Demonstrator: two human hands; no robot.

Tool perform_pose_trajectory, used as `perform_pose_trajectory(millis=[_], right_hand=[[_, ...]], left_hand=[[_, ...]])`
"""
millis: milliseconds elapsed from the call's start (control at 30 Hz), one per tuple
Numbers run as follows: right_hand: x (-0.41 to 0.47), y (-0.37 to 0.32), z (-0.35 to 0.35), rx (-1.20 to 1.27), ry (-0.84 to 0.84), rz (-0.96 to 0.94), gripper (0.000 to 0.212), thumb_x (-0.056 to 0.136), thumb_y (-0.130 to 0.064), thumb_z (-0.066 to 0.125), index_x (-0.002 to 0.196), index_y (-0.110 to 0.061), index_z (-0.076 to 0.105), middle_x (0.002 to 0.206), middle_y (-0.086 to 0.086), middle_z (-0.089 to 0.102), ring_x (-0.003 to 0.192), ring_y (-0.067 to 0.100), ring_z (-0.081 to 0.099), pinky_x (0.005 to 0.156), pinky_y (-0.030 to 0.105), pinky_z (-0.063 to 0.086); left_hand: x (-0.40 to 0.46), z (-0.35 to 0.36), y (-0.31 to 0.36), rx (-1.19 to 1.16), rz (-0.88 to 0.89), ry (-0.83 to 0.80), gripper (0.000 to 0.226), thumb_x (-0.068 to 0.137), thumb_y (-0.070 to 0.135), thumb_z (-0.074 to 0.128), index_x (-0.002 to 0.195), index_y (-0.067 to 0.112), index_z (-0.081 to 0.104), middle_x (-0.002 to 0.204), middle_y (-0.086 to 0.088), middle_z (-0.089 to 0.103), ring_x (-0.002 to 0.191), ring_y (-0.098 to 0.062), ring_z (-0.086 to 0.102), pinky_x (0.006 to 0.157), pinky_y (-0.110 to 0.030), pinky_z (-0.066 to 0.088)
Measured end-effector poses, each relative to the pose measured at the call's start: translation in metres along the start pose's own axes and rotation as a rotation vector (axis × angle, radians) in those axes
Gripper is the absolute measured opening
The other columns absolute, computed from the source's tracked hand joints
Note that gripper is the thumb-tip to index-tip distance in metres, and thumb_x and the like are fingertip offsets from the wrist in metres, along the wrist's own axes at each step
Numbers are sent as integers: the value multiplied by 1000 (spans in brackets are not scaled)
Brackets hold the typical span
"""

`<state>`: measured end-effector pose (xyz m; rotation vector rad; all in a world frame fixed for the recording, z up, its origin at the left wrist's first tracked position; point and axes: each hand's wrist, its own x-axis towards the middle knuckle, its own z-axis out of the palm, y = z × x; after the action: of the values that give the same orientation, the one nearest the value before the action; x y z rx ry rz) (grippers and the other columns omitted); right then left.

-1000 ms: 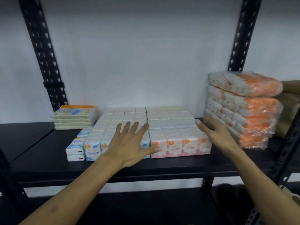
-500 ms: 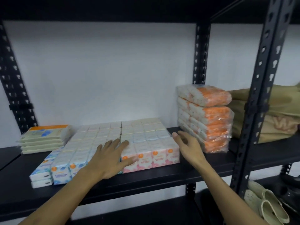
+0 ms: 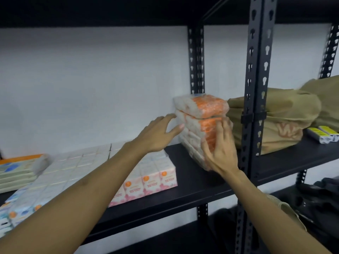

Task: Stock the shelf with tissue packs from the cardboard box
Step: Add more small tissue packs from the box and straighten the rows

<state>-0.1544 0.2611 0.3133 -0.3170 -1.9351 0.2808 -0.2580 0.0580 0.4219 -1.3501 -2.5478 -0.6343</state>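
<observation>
Head view. My two hands bracket the stack of orange tissue packs (image 3: pixel 201 114) that stands at 1 o'clock on the shelf (image 3: pixel 192 182), near the back wall and just beside the black upright (image 3: pixel 254 125). My left hand (image 3: pixel 157 136) is spread wide, fingers straight, its fingertips (image 3: pixel 180 126) at the stack's 9 o'clock face; whether they touch the wrap I cannot tell. My right hand (image 3: pixel 220 149) lies against the stack's near face, its fingers only slightly bent over the plastic, pressing rather than gripping. I judge this two-sided hold as squaring the stack: soft wrapped packs slide on one another, so pressure from both sides keeps the column upright. At 8 o'clock sits the block of small boxed packs (image 3: pixel 150 180), set edge to edge, its front near the shelf's front edge, and at 9 o'clock a low pile of flat packs (image 3: pixel 18 169). The cardboard box is not in view. Beyond the upright, at 3 o'clock, lies a brown bag (image 3: pixel 286 114).
</observation>
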Motion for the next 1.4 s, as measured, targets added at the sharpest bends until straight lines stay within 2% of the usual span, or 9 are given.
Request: perform_pose_trajectory(millis=[233,400,500,833,933,1067,1200,1300,1400], right_hand=[[7,32,45,-207,47,-172,85,96,-49,55,159,-7,17,168,15,5,156,33,2,124,57,8],[19,45,78,-187,227,-210,79,95,-47,51,155,-2,27,164,22,19,153,40,15,122,59,13],[31,53,89,-214,311,-219,75,93,-40,50,154,-3,27,161,24,26,151,42,22,122,59,15],[16,29,49,-122,172,-155,72,98,-49,42,154,-4,35,163,17,26,154,31,18,122,58,17],[24,21,33,-99,210,-87,68,98,-47,42,156,-11,32,167,13,17,155,27,13,123,56,8],[43,22,39,-186,154,-42,68,100,-54,31,160,-24,22,169,7,3,156,27,-1,121,63,2],[42,28,59,-169,192,-3,67,99,-57,27,159,-27,26,169,6,9,156,27,3,115,66,19],[44,30,66,-191,214,-4,68,97,-55,28,158,-26,26,168,8,13,156,28,7,113,63,25],[43,26,62,-182,187,2,68,98,-56,29,159,-27,25,169,6,9,156,27,4,114,63,23]], left_hand=[[100,23,48,22,156,28,65,101,69,31,159,47,15,170,-2,10,156,-29,11,123,-57,18],[147,58,25,-77,311,169,70,92,75,25,154,44,30,159,5,33,148,-28,29,116,-58,31],[155,72,18,-135,333,234,70,91,76,25,154,45,25,162,2,26,150,-30,22,119,-59,26],[143,42,22,-37,233,-36,79,81,92,17,153,59,12,170,13,10,156,-24,15,122,-59,20],[138,33,26,-280,199,-118,66,96,76,15,157,50,20,170,12,10,157,-16,12,127,-51,15],[128,49,28,-591,50,128,59,105,61,24,160,44,14,171,8,11,156,-15,16,126,-43,17],[120,117,20,-1038,-357,10,91,75,94,21,154,49,23,156,3,46,136,-25,52,111,-52,43],[120,147,22,-1126,-351,56,105,57,107,24,150,59,25,154,9,48,133,-21,53,111,-50,44],[115,142,28,-1150,-384,56,96,67,103,28,152,58,22,152,10,48,132,-20,54,110,-47,44]])
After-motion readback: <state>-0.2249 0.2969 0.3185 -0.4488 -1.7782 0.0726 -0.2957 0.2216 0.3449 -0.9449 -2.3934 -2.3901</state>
